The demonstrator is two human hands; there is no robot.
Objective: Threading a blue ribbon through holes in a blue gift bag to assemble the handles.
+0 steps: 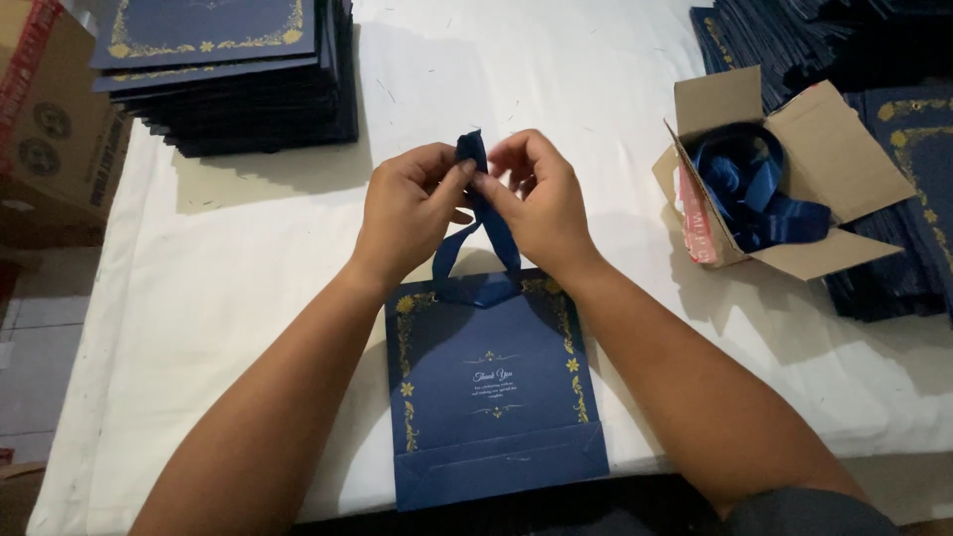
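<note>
While my left hand (412, 203) and right hand (536, 194) are pinching the blue ribbon (475, 159), grip narrow, navy gift bag (491, 397) lying just below on the white tabletop (248, 268).

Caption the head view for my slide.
Both hands pinch a blue ribbon above a flat navy gift bag.

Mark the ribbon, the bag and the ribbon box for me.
ribbon (475, 154), head view, top of loop between the hands
bag (493, 397), head view, middle of front face
ribbon box (832, 149), head view, right flap
</note>
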